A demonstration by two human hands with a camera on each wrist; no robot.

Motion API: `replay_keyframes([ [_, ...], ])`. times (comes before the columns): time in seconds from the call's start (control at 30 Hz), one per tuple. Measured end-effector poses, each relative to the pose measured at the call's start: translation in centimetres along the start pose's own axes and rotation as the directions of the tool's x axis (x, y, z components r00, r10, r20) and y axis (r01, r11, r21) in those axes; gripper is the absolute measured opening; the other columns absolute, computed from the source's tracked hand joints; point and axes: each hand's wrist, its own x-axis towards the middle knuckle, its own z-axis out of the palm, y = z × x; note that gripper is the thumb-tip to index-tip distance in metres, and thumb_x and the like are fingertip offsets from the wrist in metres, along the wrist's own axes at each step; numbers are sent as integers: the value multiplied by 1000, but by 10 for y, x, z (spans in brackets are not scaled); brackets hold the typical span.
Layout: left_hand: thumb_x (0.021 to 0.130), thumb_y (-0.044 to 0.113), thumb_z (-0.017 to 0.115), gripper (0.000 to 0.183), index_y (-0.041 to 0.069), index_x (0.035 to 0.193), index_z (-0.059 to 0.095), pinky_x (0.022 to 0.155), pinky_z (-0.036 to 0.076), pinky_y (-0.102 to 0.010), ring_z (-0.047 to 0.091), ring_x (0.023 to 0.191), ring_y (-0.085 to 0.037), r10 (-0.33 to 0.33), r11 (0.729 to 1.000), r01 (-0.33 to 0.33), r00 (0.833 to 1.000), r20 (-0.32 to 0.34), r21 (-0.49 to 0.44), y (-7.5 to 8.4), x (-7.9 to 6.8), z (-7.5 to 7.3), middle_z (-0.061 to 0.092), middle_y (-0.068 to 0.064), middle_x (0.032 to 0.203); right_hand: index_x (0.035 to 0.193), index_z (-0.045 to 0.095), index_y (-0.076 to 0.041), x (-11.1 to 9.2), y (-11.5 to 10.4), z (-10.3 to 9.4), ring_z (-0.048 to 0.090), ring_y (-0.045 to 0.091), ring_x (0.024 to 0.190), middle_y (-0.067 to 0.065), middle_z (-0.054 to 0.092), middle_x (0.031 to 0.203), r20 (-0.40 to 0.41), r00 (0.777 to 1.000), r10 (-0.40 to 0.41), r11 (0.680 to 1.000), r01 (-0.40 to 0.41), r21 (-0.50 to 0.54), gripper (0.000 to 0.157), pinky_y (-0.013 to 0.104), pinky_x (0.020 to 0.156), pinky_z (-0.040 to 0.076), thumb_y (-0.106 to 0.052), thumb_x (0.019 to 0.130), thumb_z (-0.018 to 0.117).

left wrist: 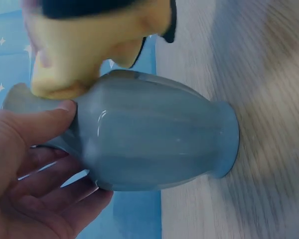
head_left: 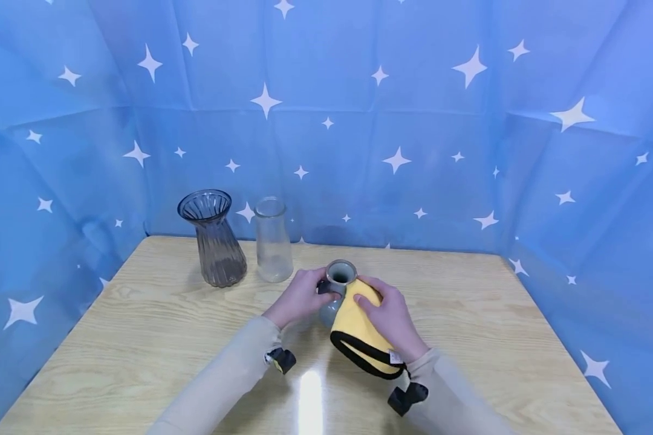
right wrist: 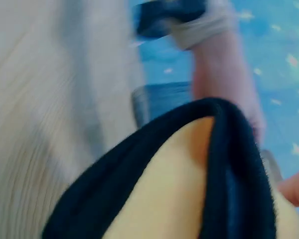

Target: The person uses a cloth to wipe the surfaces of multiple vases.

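A grey-blue glazed vase (head_left: 330, 312) stands upright near the middle of the wooden table, its round mouth facing up. In the left wrist view the vase (left wrist: 154, 132) shows a rounded body and a narrower foot at the tabletop. My left hand (head_left: 303, 296) grips its neck from the left, thumb across the near side. On the other side, my right hand (head_left: 390, 312) holds a folded yellow cloth (head_left: 357, 320) with black edging against the neck, just under the rim. The cloth (right wrist: 164, 194) fills the lower part of the right wrist view and hides some fingers.
Behind and left of the vase stand a dark ribbed glass vase (head_left: 220, 251) with a flared rim and a clear glass vase (head_left: 274, 248). The light wooden table (head_left: 468, 314) ends at a blue curtain (head_left: 337, 72) with white stars.
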Motion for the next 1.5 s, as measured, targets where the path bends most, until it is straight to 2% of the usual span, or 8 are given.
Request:
replay_keyframes([
  [0.13, 83, 7, 76, 27, 6, 108, 67, 81, 54, -35, 66, 95, -20, -21, 1000, 21, 999, 29, -7, -2, 3, -1, 70, -5, 99, 135, 56, -8, 5, 2, -7, 62, 19, 90, 14, 60, 121, 19, 994, 107, 963, -108, 245, 40, 25, 73, 53, -8, 95, 60],
  [0.27, 84, 8, 75, 23, 6, 106, 68, 90, 51, -38, 64, 104, -22, -49, 998, 51, 996, 70, -34, -2, 4, -4, 70, -5, 103, 137, 54, -11, 8, 8, -10, 62, 19, 89, 15, 60, 119, -37, 999, 28, 954, -16, 300, 40, 26, 73, 54, -9, 97, 59],
  [0.43, 86, 7, 73, 21, 6, 106, 67, 88, 52, -38, 64, 106, -24, -59, 997, 64, 993, 101, -42, -1, 5, -6, 70, -6, 105, 141, 51, -14, 12, 16, -8, 62, 21, 85, 14, 59, 123, -33, 994, -102, 976, 106, 189, 42, 28, 70, 55, -15, 99, 56],
  [0.6, 86, 8, 73, 25, 6, 110, 65, 86, 53, -35, 65, 102, -23, -41, 999, 43, 996, 83, -24, -1, 4, -6, 70, -6, 105, 149, 38, -13, 13, 26, -3, 60, 25, 105, 13, 47, 141, 36, 976, -215, 976, 213, 52, 50, 35, 82, 54, -15, 101, 52],
  [0.9, 85, 7, 73, 27, 5, 111, 65, 84, 54, -33, 65, 100, -21, -3, 999, 5, 998, 70, -40, -3, 3, -4, 70, -7, 104, 142, 45, -1, 9, 36, -4, 52, 31, 118, 17, 47, 141, 133, 927, -351, 918, 369, -146, 45, 47, 94, 47, -6, 99, 53],
  [1.1, 87, 6, 72, 26, 5, 112, 65, 84, 54, -34, 65, 100, -21, -15, 999, 19, 996, 87, -47, -1, 2, -4, 69, -7, 106, 140, 44, 5, 0, 44, -8, 49, 39, 122, 23, 49, 136, 164, 900, -403, 844, 435, -315, 45, 53, 97, 44, -1, 97, 54],
  [1.33, 87, 7, 72, 27, 6, 113, 65, 87, 53, -35, 64, 103, -21, -20, 998, 27, 995, 101, -64, 0, 3, -3, 69, -7, 108, 145, 34, 7, -7, 47, -7, 44, 38, 128, 26, 43, 141, 151, 971, -184, 962, 209, -176, 48, 51, 101, 40, -4, 100, 49],
  [1.5, 87, 7, 71, 27, 5, 114, 65, 89, 52, -37, 64, 104, -22, -25, 997, 33, 994, 106, -71, 0, 3, -2, 69, -8, 109, 143, 35, 11, -10, 51, -1, 49, 34, 122, 27, 45, 140, 173, 984, -33, 994, 50, -93, 48, 50, 103, 38, -4, 100, 48],
])
